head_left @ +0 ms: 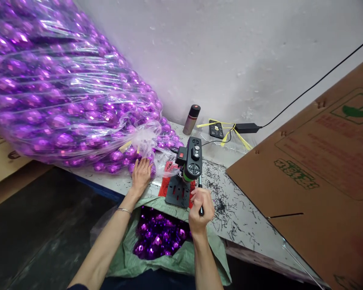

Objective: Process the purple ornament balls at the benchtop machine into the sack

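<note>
My left hand (141, 175) lies over purple faceted balls at the tied mouth of a large clear plastic bag (63, 92), its fingers spread and bent over them. My right hand (201, 206) is wrapped round the black-tipped lever (201, 210) of a small black machine (192, 160). The machine stands on a slotted dark base plate (178, 191), with red material (164, 188) beneath it. Below, between my forearms, an open green sack (124, 253) holds many dark purple shiny balls (157, 241).
A capped bottle (191, 120), a black phone-like object (215, 129), yellow ties (245, 141) and a black adapter (248, 128) with a cable lie along the wall. Black scraps litter the white table (245, 205). Cardboard boxes (320, 169) stand on the right and at the left edge.
</note>
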`<move>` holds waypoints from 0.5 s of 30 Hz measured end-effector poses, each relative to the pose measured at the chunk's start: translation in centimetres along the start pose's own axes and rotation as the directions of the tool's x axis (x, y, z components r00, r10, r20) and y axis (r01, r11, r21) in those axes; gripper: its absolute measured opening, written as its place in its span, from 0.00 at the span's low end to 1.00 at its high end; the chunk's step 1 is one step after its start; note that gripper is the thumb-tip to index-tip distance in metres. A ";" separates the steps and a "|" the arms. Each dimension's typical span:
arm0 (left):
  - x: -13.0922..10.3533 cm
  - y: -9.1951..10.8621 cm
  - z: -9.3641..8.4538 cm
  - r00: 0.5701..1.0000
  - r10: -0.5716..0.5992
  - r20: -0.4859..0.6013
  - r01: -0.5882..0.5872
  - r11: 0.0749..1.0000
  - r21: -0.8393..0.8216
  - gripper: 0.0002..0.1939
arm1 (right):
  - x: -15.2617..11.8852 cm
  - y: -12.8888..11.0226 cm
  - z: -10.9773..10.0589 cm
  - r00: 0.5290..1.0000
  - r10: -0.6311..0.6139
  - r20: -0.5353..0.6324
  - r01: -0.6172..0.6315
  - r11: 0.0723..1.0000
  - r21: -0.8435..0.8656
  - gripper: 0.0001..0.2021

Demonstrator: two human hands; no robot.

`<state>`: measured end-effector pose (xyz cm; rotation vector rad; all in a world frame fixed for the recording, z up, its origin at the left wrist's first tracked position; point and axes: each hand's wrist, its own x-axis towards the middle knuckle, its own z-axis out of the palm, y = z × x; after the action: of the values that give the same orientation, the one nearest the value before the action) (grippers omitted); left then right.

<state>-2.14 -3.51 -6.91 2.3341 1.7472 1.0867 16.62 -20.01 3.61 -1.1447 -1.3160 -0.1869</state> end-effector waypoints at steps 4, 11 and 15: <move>2.0 -1.2 -1.1 0.999 0.049 0.018 -0.050 0.996 0.073 0.20 | 0.0 0.1 -0.1 1.000 -0.008 0.014 0.008 1.000 0.004 0.15; -0.4 -3.0 -4.3 0.989 0.098 0.108 -0.122 0.963 0.242 0.17 | -0.1 0.2 0.1 1.000 -0.025 0.014 0.025 0.999 0.021 0.15; -0.7 -0.6 -5.4 0.985 0.131 0.114 -0.151 0.971 0.187 0.27 | -0.2 0.3 0.2 1.000 -0.026 0.009 0.026 0.999 0.026 0.15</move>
<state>-5.67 -5.84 -3.45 2.6141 1.7478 0.8287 16.66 -19.84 3.29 -1.1082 -1.3387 -0.1832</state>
